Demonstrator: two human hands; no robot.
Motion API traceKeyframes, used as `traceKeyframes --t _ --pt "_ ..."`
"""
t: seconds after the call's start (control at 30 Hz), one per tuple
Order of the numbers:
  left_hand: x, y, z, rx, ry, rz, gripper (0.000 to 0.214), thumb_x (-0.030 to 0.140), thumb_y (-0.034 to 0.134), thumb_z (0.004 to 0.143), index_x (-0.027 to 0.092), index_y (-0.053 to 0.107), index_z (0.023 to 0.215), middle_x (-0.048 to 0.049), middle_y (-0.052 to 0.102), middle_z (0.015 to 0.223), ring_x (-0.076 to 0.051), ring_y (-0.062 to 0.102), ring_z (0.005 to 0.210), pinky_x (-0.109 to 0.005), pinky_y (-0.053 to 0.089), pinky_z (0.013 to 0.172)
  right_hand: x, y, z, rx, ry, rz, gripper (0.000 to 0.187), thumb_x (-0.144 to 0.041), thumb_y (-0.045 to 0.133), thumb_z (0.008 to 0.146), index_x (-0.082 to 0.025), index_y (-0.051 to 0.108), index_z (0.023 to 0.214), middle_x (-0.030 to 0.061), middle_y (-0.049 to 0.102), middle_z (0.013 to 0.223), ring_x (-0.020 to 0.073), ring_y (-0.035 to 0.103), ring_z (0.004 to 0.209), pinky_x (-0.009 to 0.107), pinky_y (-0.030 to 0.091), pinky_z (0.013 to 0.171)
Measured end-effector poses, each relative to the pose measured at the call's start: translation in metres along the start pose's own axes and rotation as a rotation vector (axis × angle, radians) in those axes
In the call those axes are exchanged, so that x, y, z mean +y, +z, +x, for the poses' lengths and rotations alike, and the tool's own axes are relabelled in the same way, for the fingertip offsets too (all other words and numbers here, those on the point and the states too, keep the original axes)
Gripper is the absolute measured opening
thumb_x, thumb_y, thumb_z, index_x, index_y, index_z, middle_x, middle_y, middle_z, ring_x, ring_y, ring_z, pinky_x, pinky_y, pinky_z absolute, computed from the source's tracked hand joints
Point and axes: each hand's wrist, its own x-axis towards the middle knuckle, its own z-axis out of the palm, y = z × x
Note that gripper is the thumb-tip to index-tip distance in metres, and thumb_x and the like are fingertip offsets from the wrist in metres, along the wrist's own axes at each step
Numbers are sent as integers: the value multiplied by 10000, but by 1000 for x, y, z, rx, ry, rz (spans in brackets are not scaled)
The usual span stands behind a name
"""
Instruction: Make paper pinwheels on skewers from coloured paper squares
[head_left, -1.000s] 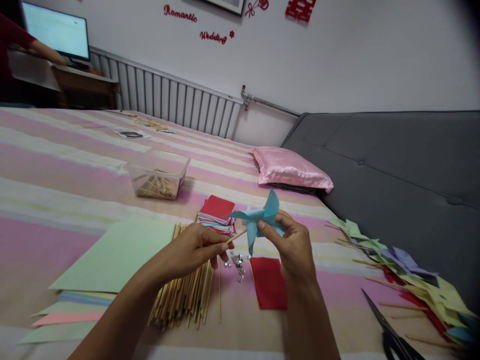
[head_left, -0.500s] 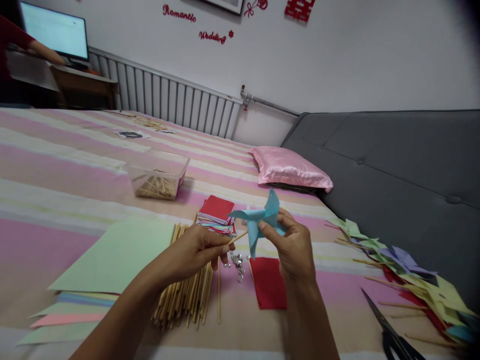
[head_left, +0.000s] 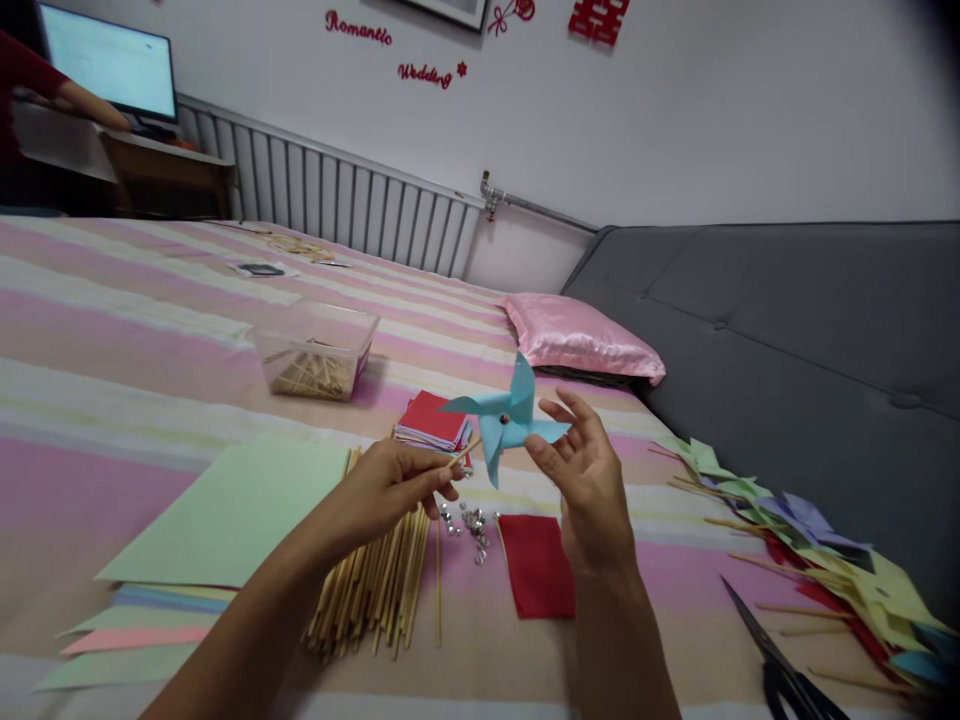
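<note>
A light blue paper pinwheel (head_left: 513,425) with a pin at its centre faces up over the bed, fixed to a thin wooden stick (head_left: 465,452). My left hand (head_left: 401,475) is closed, pinching that stick between thumb and fingers. At the pinwheel's right blade is my right hand (head_left: 589,465), fingers curved and apart; whether the thumb touches the blade I cannot tell. Below lie a bundle of wooden sticks (head_left: 375,590), small silvery pins (head_left: 475,525) and a red sheet of paper (head_left: 537,567). A stack of coloured paper squares (head_left: 433,418) sits just behind.
Green sheets (head_left: 240,510) lie at left over other coloured paper. A clear plastic box (head_left: 319,350) holds small sticks. Black scissors (head_left: 780,660) and finished pinwheels (head_left: 817,550) lie on the right. Behind are a pink pillow (head_left: 581,335) and another person's arm (head_left: 94,105).
The pinwheel has shifted a little left and up, and its centre pin now shows. My right hand's fingers have loosened from its middle and spread apart. The left hand keeps its hold.
</note>
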Motion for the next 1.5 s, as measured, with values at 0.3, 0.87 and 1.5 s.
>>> traceKeyframes --t 0.3,0.87,1.5 --pt "-5 -2 1 102 29 -63 292 334 577 791 78 702 855 -89 702 771 -113 599 560 -236 477 560 8 11 0 -146 285 173 494 -282 782 616 -181 548 1039 64 702 862 201 637 866 359 462 821" --pt "-9 -2 1 129 34 -132 248 340 611 785 121 717 835 -73 723 778 -114 612 572 -229 462 561 3 8 -1 -199 307 183 463 -294 808 589 -188 606 992 -1 657 754 148 612 752 297 457 748" --pt "-13 20 6 -27 22 -135 291 379 533 821 127 678 802 -61 668 768 -160 604 745 -250 445 624 18 36 -13 -181 354 274 175 -322 759 665 -182 736 767 -5 642 663 117 537 615 258 437 592"
